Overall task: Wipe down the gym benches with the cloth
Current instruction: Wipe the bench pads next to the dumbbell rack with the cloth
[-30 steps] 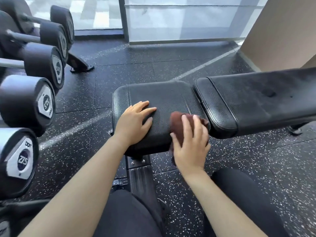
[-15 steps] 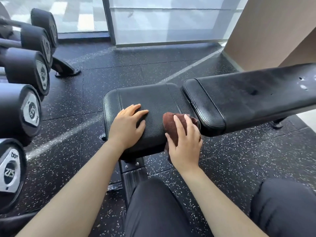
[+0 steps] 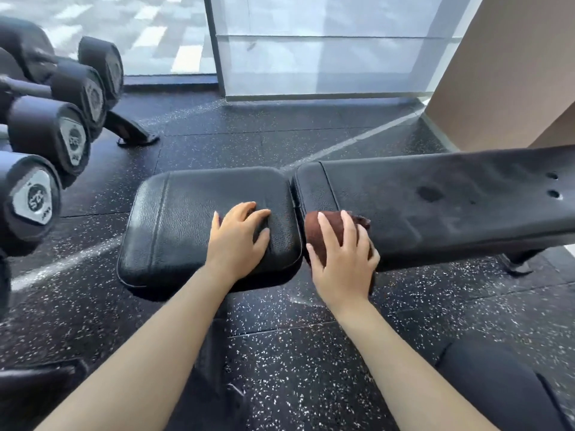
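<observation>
Dumbbells (image 3: 40, 194) sit racked at the far left. My left hand (image 3: 239, 244) lies flat on the black seat pad (image 3: 180, 219), fingers straight and slightly spread, holding nothing. Just across the gap between the pads, the brown cloth (image 3: 312, 225) is bunched on the near left corner of the back pad (image 3: 451, 213). My right hand (image 3: 342, 262) presses down on it, fingers spread over its top
</observation>
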The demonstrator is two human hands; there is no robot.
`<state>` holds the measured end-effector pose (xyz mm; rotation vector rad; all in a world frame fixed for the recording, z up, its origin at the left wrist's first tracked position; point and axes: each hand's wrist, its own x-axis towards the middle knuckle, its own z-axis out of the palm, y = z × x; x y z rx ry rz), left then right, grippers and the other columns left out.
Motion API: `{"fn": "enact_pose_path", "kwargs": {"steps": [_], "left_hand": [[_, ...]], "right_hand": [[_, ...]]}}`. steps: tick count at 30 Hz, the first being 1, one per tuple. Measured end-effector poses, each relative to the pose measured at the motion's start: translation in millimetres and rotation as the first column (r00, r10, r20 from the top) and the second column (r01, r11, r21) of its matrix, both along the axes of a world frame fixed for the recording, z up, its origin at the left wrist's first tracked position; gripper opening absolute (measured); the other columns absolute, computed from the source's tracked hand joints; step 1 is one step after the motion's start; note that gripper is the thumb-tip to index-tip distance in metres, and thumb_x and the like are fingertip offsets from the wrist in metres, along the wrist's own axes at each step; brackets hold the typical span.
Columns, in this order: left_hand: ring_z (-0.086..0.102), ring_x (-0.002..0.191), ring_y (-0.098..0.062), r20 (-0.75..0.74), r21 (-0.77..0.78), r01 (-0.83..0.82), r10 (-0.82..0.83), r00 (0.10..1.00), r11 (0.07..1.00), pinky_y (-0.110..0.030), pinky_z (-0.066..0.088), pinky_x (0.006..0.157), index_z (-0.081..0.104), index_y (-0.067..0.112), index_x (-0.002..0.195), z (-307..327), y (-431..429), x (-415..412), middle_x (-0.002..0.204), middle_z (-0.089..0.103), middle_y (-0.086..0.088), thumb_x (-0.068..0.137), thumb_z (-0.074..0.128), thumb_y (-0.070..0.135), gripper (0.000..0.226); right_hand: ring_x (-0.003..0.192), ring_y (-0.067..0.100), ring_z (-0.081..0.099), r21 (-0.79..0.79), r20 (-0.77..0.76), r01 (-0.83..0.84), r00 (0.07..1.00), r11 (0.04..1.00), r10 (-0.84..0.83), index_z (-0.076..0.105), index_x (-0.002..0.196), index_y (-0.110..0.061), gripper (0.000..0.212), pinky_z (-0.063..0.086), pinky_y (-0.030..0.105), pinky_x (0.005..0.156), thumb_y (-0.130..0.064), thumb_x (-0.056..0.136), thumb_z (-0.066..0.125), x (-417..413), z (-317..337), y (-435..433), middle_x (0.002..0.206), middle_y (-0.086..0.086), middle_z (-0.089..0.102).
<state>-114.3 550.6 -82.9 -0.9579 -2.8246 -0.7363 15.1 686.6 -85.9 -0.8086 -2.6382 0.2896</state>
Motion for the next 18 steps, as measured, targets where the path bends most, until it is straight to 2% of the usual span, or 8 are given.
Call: {"fn": "enact_pose_path", "kwargs": {"steps": [2, 6, 10, 13, 18], "left_hand": [[0.034, 0.132, -0.015, -0.015, -0.014, -0.055, 0.055, 0.998, 0.998, -0.051, 0.012, 0.112, 0.053, 0.03, 0.126, -1, 5, 5, 0.14, 0.044, 0.003, 0.089, 0.052, 0.03, 0.037], [0.034, 0.133, -0.016, 0.013, -0.047, -0.193, 0.194, 0.981, 0.98, -0.053, 0.014, 0.113, 0.051, 0.026, 0.13, 3, 22, 14, 0.141, 0.042, 0.002, 0.09, 0.05, 0.03, 0.039], [0.034, 0.133, -0.018, -0.029, -0.101, -0.322, 0.321, 0.947, 0.941, -0.052, 0.019, 0.111, 0.048, 0.022, 0.133, 4, 42, 27, 0.141, 0.043, -0.001, 0.091, 0.05, 0.029, 0.043], [0.032, 0.135, -0.019, -0.071, -0.125, -0.358, 0.351, 0.934, 0.925, -0.049, 0.018, 0.111, 0.046, 0.023, 0.134, -2, 44, 33, 0.143, 0.042, -0.002, 0.092, 0.047, 0.029, 0.042], [0.032, 0.135, -0.018, -0.089, -0.124, -0.359, 0.35, 0.933, 0.925, -0.045, 0.018, 0.111, 0.046, 0.025, 0.134, -2, 43, 31, 0.142, 0.043, 0.001, 0.089, 0.036, 0.037, 0.048]], "right_hand": [[0.13, 0.036, 0.03, 0.0, 0.04, -0.064, 0.997, 0.998, 0.064, 0.037, 0.138, -0.035, 0.053, 0.029, 0.06, 0.097, -0.046, 0.088, 0.051, -18, 6, 13, 0.149, 0.008, 0.03], [0.134, 0.037, 0.021, -0.158, 0.168, -0.179, 0.964, 0.971, 0.205, 0.024, 0.143, -0.036, 0.057, 0.025, 0.058, 0.101, -0.047, 0.091, 0.046, -48, 23, 36, 0.154, 0.009, 0.015], [0.132, 0.035, 0.027, -0.108, 0.131, -0.301, 0.94, 0.947, 0.314, 0.021, 0.143, -0.035, 0.061, 0.03, 0.055, 0.1, -0.047, 0.09, 0.049, -10, 17, 49, 0.153, 0.009, 0.017], [0.13, 0.036, 0.031, -0.109, 0.117, -0.332, 0.932, 0.937, 0.343, 0.028, 0.142, -0.032, 0.06, 0.031, 0.055, 0.1, -0.048, 0.089, 0.051, -7, 14, 57, 0.151, 0.009, 0.024], [0.135, 0.041, 0.018, -0.177, 0.215, -0.321, 0.91, 0.93, 0.355, 0.021, 0.145, -0.029, 0.06, 0.022, 0.057, 0.105, -0.048, 0.092, 0.043, -61, 22, 61, 0.153, 0.011, 0.013]]}}
